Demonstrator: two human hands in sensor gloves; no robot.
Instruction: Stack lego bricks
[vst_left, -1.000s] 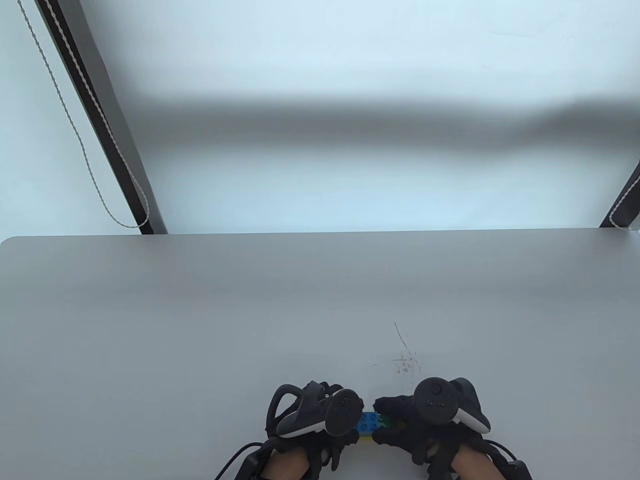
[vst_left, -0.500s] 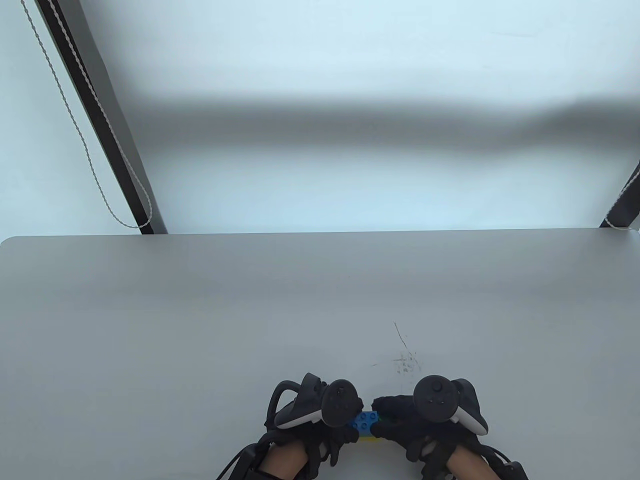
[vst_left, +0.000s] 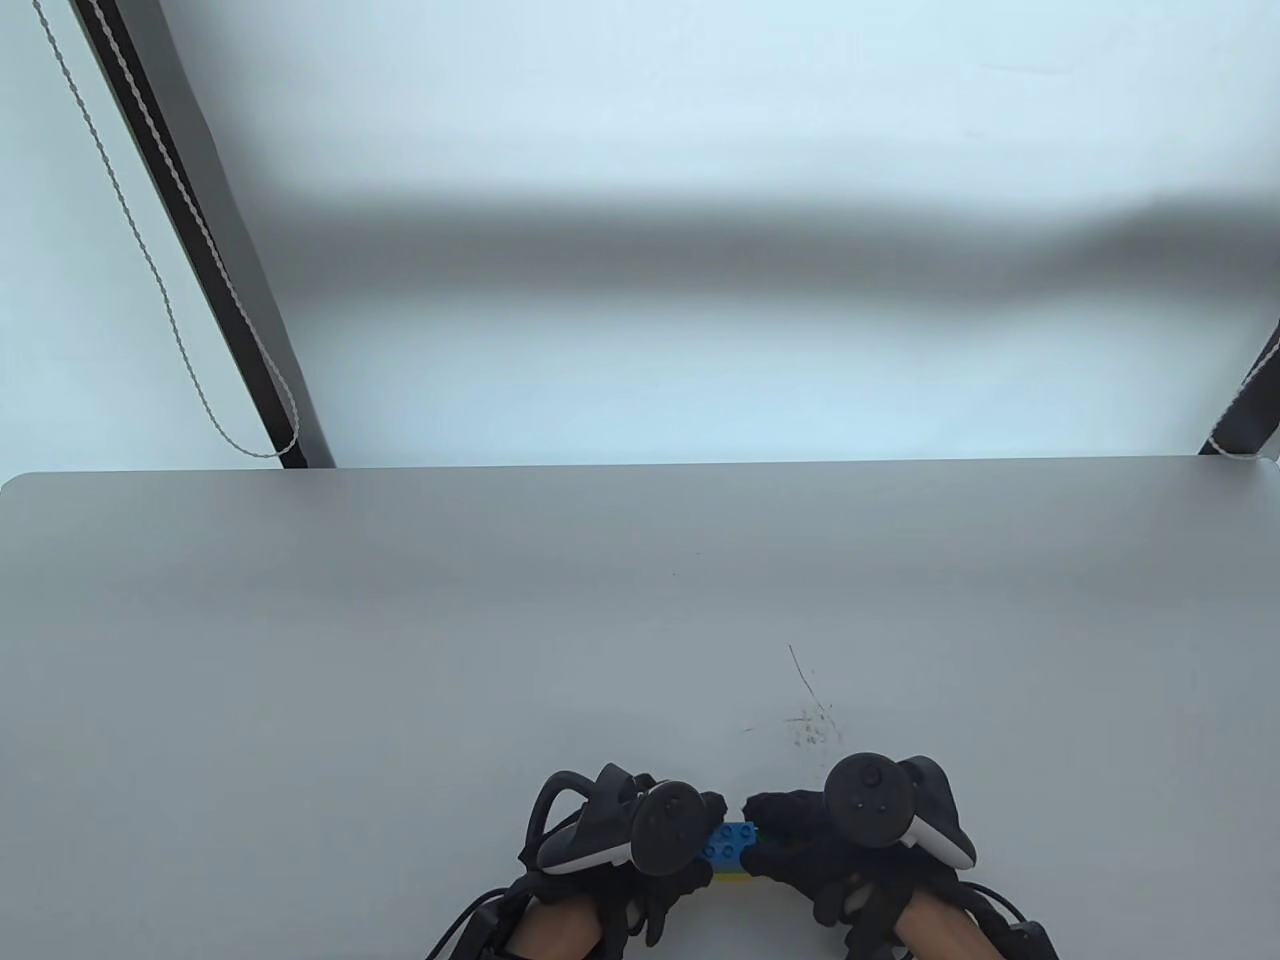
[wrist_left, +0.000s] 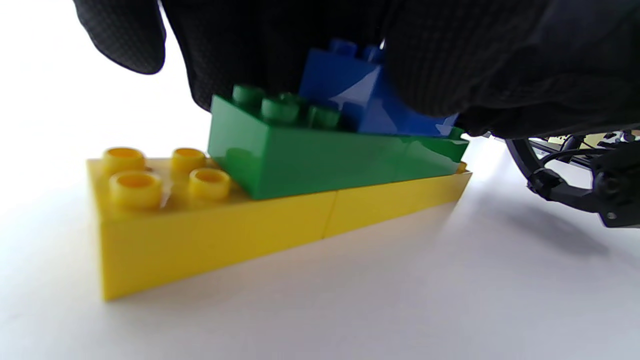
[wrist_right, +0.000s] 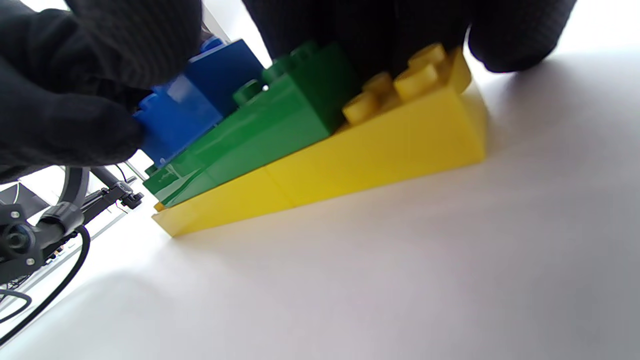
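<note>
On the grey table (vst_left: 400, 650), near its front edge, a small stack is being built: two yellow bricks (wrist_left: 210, 225) are lying end to end as the base, a green brick (wrist_left: 310, 155) is sitting on them across their joint, and a blue brick (wrist_left: 350, 100) is sitting on the far part of the green one. Four yellow studs at one end and a few green studs are being left uncovered.

The left hand (vst_left: 640, 840) and the right hand (vst_left: 830, 850) are being held close against the two ends of the stack. In the wrist views gloved fingers (wrist_left: 475, 65) are being pressed on the blue brick — which hand they belong to cannot be told for sure, and the exact grip of each hand is hidden.

For this step, as it seems, the blue brick should be pushed straight down — not tilted — while the base is being kept flat on the table, so that the yellow joint is not opened.

No container is being seen in any view.
</note>
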